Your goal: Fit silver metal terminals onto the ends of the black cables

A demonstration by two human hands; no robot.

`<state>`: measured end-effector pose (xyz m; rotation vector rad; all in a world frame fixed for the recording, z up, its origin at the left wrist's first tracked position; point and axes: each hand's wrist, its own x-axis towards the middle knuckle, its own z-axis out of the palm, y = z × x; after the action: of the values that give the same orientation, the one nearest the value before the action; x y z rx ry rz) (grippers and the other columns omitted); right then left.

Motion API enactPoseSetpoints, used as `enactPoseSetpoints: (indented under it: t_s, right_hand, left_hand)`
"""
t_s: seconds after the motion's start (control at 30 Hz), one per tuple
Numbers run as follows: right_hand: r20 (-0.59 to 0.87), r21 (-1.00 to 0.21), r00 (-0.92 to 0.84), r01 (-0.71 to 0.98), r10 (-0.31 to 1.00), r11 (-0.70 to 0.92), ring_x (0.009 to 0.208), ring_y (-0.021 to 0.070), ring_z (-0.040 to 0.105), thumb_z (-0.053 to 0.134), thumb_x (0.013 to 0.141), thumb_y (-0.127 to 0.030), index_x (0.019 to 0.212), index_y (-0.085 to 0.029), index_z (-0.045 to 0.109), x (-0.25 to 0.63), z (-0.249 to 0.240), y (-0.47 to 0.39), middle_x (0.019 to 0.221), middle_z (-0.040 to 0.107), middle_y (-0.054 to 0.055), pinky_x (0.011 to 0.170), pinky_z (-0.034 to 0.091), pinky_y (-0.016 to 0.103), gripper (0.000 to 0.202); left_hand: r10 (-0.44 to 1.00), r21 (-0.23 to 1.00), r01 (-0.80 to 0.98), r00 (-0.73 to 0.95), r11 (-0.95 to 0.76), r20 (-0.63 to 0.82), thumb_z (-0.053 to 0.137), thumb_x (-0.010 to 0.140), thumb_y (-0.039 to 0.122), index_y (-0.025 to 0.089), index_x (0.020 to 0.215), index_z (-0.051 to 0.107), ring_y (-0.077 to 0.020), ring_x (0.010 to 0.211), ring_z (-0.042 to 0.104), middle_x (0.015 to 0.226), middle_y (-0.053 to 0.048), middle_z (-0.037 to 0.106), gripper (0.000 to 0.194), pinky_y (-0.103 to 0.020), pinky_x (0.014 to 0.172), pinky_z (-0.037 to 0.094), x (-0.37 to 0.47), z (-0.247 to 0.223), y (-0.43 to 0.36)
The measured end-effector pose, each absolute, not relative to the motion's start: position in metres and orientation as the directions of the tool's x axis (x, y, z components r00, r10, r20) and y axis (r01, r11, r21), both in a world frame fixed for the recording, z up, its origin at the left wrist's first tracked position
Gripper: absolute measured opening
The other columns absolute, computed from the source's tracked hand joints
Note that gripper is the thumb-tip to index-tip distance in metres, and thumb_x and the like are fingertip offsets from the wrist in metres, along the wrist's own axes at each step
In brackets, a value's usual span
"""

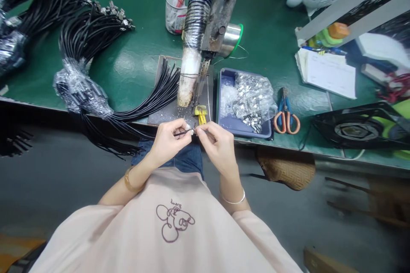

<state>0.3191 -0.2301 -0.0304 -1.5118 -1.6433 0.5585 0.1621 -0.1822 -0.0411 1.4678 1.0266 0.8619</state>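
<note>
Green desk (134, 68) carries cable bundles (86, 33) at left, while at its near edge the left hand (166, 141) pinches a thin black cable (183, 133) whose tip the right hand (218, 147) pinches, before a tray (224, 77) of metal clips (253, 100) and scissors (286, 115).

A thin black cable (183, 133) lies level (pinched at both ends) just below the bench edge.

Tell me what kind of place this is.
Probably a small cable assembly workshop: bundles of black cables lie on the green bench, a tray of metal clips sits beside a solder spool.
</note>
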Motion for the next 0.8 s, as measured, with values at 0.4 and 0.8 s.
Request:
enactPoseSetpoints:
  t_s: [0.4, 0.8]
  right_hand:
    - [0.123, -0.879, 0.135, 0.476, 0.983, 0.045, 0.051, 0.0109, 0.049, 0.06, 0.096, -0.04, 0.088, -0.021, 0.069, 0.324, -0.031, -0.225, 0.074, 0.069, 0.0, 0.051, 0.038, 0.025, 0.023]
    - [0.377, -0.716, 0.157, 0.674, 0.913, 0.18, 0.048, 0.0096, 0.042, 0.061, 0.094, -0.03, 0.067, -0.023, 0.055, 0.311, -0.032, -0.225, 0.058, 0.052, -0.004, 0.051, 0.037, 0.026, 0.029]
  left_hand:
    - [0.815, 0.999, -0.005, 0.578, 0.05, -0.038, 0.064, 0.085, 0.031, 0.015, 0.07, 0.063, -0.0098, 0.054, 0.05, 0.057, 0.001, 0.057, 0.022, -0.021, 0.054, 0.042, 0.147, -0.037, -0.175]
    - [0.891, 0.991, -0.073, 0.45, 0.112, -0.067, 0.076, 0.078, 0.033, 0.014, 0.079, 0.078, -0.016, 0.068, 0.067, 0.078, -0.007, 0.078, 0.019, -0.026, 0.067, 0.056, 0.153, -0.049, -0.176]
